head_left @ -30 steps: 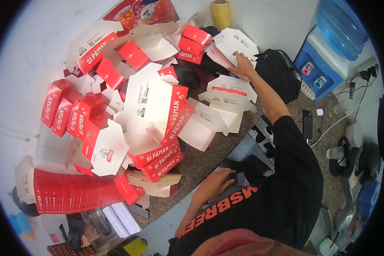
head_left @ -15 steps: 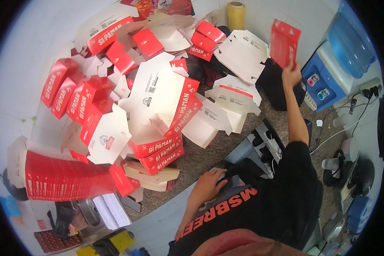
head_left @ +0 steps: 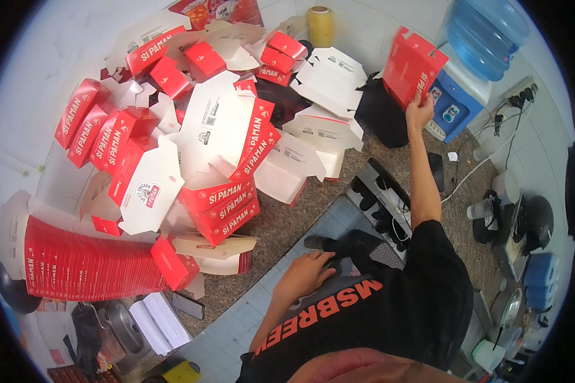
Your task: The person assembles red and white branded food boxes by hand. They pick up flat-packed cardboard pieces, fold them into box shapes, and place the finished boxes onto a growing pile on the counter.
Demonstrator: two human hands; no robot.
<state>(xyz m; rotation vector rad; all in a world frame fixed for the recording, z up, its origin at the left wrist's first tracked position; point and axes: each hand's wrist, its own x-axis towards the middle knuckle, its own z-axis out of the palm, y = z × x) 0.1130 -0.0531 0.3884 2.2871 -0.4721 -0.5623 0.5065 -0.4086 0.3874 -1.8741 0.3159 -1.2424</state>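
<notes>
My right hand (head_left: 419, 115) is stretched out to the far right, its fingers closed on the lower edge of a red cardboard food box (head_left: 410, 67). The box is held up in the air in front of a blue and white water dispenser (head_left: 457, 105), one printed side turned toward me. My left hand (head_left: 305, 276) lies against the front of my black shirt with its fingers stretched out and nothing in it. Left of my hands, folded red and white boxes (head_left: 220, 214) stand stacked and jumbled on the stone counter. Several have white lids (head_left: 214, 121) standing up.
A long row of flat, nested red cartons (head_left: 89, 265) leans at the lower left. Beside it lie a phone (head_left: 188, 306) and white papers (head_left: 160, 322). A yellow film roll (head_left: 320, 27) stands at the back. Cables, cups and a black pan (head_left: 533, 223) line the right side.
The red box in my right hand has turned, so its lettered side now faces me and it looks wider. The whole view has shifted somewhat; my left hand stays against my shirt.
</notes>
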